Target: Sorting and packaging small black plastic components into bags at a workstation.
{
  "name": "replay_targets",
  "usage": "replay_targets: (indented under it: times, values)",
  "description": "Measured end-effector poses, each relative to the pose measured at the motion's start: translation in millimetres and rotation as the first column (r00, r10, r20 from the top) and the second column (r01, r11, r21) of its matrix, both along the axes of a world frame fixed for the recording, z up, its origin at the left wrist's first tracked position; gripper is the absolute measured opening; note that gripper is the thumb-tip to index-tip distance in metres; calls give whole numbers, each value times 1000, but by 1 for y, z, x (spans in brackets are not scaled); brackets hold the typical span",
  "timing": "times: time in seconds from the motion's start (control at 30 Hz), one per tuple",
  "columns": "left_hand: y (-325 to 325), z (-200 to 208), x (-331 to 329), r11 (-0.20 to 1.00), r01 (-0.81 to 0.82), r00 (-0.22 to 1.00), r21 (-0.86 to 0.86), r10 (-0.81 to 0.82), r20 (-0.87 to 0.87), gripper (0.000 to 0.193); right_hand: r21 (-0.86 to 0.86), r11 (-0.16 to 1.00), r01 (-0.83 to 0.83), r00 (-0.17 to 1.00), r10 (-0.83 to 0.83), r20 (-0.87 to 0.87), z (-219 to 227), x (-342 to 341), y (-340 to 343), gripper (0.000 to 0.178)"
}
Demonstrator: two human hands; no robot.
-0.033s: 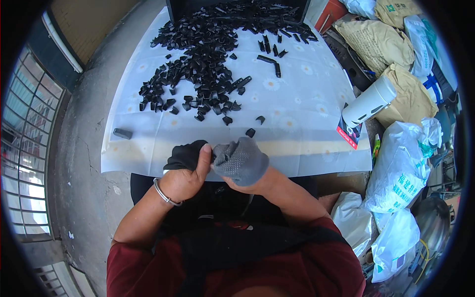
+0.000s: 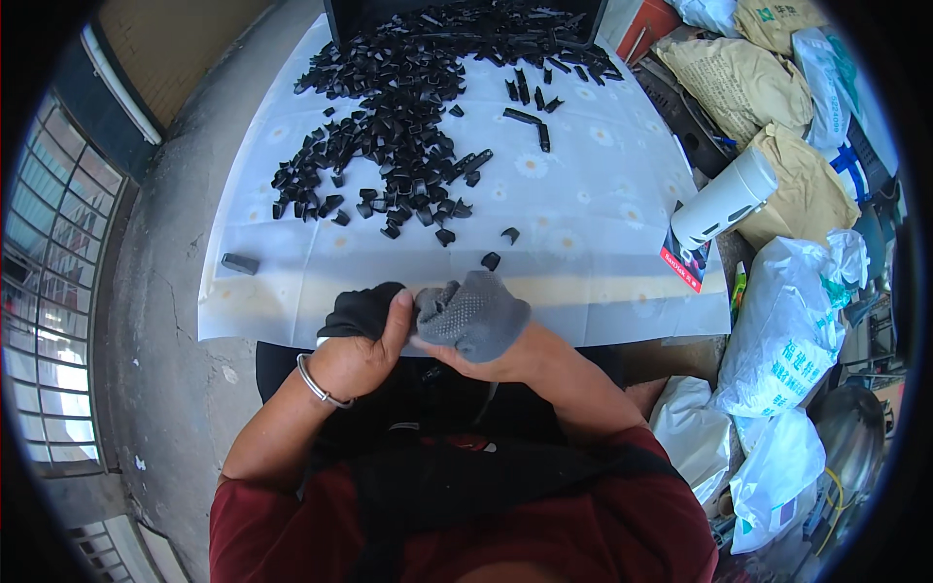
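My left hand (image 2: 367,330), with a black covering over its fingers and a bare thumb, is closed at the table's front edge. Pressed up against it is my right hand (image 2: 473,321), its curled fingers in a grey dotted glove. Whatever lies between the two hands is hidden by the fingers. Just beyond the right hand lies a small black plastic piece (image 2: 490,261), and a curved black piece (image 2: 510,235) rests a little farther out. A large heap of similar black plastic pieces (image 2: 408,146) spreads over the far half of the table.
The table has a white daisy-patterned cover (image 2: 603,228). A black block (image 2: 240,263) sits at its left edge. On the right, a white bottle-shaped object (image 2: 724,199) lies over a dark and red card (image 2: 680,267). A black bin (image 2: 466,15) stands at the back. Filled sacks (image 2: 787,330) crowd the right side.
The black-covered fingers of my left hand have dipped very slightly. My right hand stays against it, and the pieces on the table lie as before.
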State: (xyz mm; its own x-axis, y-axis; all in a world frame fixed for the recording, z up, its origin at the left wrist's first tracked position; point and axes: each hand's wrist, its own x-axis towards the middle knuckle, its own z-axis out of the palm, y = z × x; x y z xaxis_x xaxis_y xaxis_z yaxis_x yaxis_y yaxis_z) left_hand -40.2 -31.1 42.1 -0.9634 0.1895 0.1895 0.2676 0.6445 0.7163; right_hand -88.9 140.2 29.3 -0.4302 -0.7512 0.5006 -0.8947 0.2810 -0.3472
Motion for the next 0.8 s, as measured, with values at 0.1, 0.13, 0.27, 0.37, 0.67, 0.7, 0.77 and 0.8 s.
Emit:
replay_targets:
  times: [0.1, 0.13, 0.27, 0.37, 0.67, 0.7, 0.77, 0.8]
  values:
    - [-14, -9, 5, 983, 115, 992, -146, -106, 67, 30, 108, 977, -182, 939, 140, 313, 15, -20, 17, 16]
    - [-15, -13, 2, 969, 88, 996, -229, -90, 1, 31, 110, 991, 73, 971, -96, 218, 8, -31, 24, 17]
    - [-23, -31, -29, 899, -231, 954, -372, 134, -270, 33, 261, 805, 533, 838, -544, -33, 13, -98, 16, 24]
    - [-22, -37, -64, 866, -312, 918, -391, 168, -360, 25, 416, 682, 601, 765, -642, -52, 7, -146, -1, 27]
    - [-20, -69, -83, 802, -371, 876, -468, 134, -464, 21, 342, 762, 550, 795, -603, 64, -12, -165, 10, 25]
    - [-22, -70, -80, 803, -372, 876, -466, 137, -463, 21, 175, 795, 581, 795, -600, 90, -12, -161, 20, 19]
    - [-24, -69, -75, 837, -416, 857, -356, 230, -462, 22, 6, 800, 600, 795, -596, 115, -15, -150, 29, 13]
    - [-24, -65, -73, 869, -384, 879, -313, 241, -411, 23, -126, 798, 589, 772, -511, 379, -17, -142, 31, 8]
